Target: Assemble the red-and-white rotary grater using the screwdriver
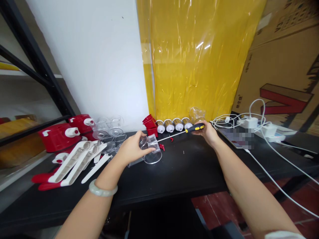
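Note:
My left hand (136, 147) is closed around a clear plastic part (153, 143) with a round rim, tilted on the table. A screwdriver (194, 127) with a black and yellow handle is gripped in my right hand (208, 132). Its long shaft points left, and the tip meets the clear part; the exact contact point is too small to make out. Just behind lie red plastic pieces (150, 123) and several small cylinders (168, 126) with gold bands and white ends. Small red bits (161, 147) rest beside the clear part.
Red housings (59, 137), white and red handles (77, 162) and clear cups (116, 127) crowd the left of the black table (174, 179). On the right are a tablet (231, 136), chargers (250, 122) and white cables. A cardboard box (279, 66) stands behind them.

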The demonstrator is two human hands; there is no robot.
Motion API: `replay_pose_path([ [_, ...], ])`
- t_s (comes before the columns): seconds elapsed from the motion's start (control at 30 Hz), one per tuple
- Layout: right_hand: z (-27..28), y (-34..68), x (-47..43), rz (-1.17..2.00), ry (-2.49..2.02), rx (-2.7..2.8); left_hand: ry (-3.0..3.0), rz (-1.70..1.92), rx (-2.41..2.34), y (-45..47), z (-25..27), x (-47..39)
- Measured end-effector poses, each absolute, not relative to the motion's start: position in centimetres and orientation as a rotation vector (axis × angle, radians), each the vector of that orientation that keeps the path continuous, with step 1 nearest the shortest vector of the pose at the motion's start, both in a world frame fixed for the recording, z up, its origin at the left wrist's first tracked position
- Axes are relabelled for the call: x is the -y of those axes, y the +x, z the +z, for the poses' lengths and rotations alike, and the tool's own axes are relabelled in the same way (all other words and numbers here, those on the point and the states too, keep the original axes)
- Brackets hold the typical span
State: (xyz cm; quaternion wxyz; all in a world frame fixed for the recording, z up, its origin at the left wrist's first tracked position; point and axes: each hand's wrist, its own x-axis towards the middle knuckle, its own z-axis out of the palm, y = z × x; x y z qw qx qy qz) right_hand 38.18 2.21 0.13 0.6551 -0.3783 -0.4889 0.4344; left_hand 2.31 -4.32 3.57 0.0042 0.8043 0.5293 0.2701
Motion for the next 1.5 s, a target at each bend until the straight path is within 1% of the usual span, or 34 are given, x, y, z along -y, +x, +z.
replay_pose_path([
  [0.1,0.6,38.1,-1.8,1.106,-0.661,1.124,2.522,0.845,-1.661,2.3,3.5,4.3],
  [0.23,0.2,38.1,-2.1,0.918,-0.947,1.128,2.521,0.836,-1.662,2.3,3.5,4.4],
  [0.3,0.1,37.9,-2.4,0.866,-0.994,1.087,2.520,0.828,-1.666,2.3,3.6,4.4],
  [0.47,0.4,37.4,-2.0,1.070,-0.705,1.061,2.514,0.819,-1.673,2.4,3.7,4.4],
  [0.53,0.5,37.4,-1.8,1.037,-0.767,1.102,2.511,0.813,-1.672,2.4,3.7,4.4],
  [0.67,0.4,37.6,-1.9,0.813,-1.036,1.110,2.520,0.825,-1.673,2.3,3.6,4.3],
  [0.73,0.4,37.4,-1.9,0.845,-1.013,1.088,2.523,0.832,-1.671,2.3,3.6,4.3],
  [0.83,0.6,37.2,-1.9,0.984,-0.898,1.060,2.519,0.831,-1.662,2.3,3.6,4.2],
  [0.97,0.6,37.3,-1.6,0.894,-1.012,1.113,2.520,0.831,-1.636,2.3,3.6,4.3],
  [1.07,0.7,37.5,-1.6,0.846,-1.082,1.026,2.513,0.826,-1.653,2.3,3.7,4.4],
  [1.37,0.5,38.0,-2.2,0.878,-0.998,0.814,2.467,0.787,-1.681,2.3,4.0,4.8],
  [1.43,0.3,38.5,-2.5,0.865,-1.011,0.740,2.451,0.810,-1.651,2.0,4.1,4.8],
  [1.5,0.0,39.0,-2.9,0.813,-1.036,0.698,2.422,0.910,-1.591,1.5,4.5,4.7],
])
